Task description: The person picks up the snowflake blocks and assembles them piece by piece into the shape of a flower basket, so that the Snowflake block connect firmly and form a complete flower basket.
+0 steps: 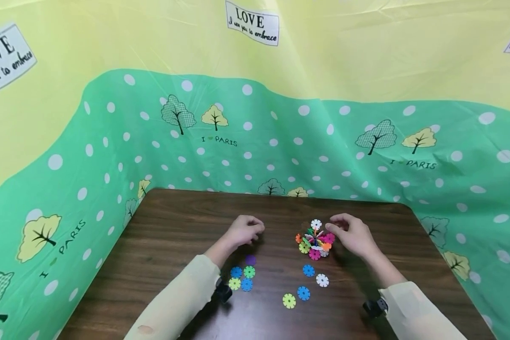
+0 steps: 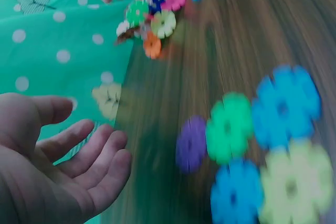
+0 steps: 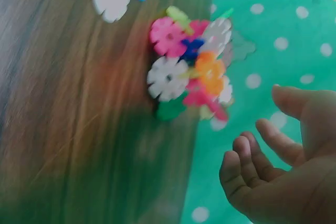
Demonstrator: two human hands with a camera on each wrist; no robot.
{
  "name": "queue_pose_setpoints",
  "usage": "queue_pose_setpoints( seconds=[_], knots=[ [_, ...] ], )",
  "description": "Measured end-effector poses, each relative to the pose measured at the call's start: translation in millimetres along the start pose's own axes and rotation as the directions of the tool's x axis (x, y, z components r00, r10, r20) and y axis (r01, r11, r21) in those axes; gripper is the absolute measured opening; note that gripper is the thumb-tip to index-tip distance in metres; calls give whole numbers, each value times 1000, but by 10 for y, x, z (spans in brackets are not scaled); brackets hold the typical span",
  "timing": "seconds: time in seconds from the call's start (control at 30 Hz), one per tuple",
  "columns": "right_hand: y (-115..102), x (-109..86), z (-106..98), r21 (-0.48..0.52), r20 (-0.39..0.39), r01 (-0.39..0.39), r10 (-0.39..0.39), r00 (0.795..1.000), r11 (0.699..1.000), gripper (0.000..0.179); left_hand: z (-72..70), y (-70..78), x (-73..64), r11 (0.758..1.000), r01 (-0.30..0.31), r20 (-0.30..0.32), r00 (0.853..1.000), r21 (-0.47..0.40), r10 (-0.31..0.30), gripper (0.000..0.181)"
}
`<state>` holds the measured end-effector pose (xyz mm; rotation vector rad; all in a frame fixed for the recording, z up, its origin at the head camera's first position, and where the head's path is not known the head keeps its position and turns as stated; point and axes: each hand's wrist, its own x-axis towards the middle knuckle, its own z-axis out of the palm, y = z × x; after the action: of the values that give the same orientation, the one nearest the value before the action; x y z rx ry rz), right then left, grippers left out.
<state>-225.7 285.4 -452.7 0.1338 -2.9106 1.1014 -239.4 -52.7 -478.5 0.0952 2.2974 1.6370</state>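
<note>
A cluster of interlocked snowflake discs in many colours stands on the table toward the back right. Just right of it is my right hand, fingers loosely bent and holding nothing; the right wrist view shows a gap between the fingertips and the cluster. My left hand is over the table left of the cluster, relaxed, with an empty palm in the left wrist view. Nearer me than that hand lies a group of loose discs: a purple disc, a green disc, two blue ones and a yellow-green disc.
In front of the cluster lie a white disc, two blue discs, one of them a nearer blue disc, and a yellow-green disc. The dark wooden table meets a green and yellow printed cloth behind and at the sides.
</note>
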Motion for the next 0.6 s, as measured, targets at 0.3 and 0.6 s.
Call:
queue_pose_setpoints(
  seconds=[0.3, 0.6],
  knots=[
    [-397, -177, 225, 37, 48, 251, -253, 966, 967, 22, -224, -118, -334, 860, -141, 101, 989, 489, 105, 23],
    [-684, -272, 698, 168, 269, 337, -372, 889, 927, 22, -221, -208, -428, 813, -128, 108, 991, 568, 81, 28]
  ],
)
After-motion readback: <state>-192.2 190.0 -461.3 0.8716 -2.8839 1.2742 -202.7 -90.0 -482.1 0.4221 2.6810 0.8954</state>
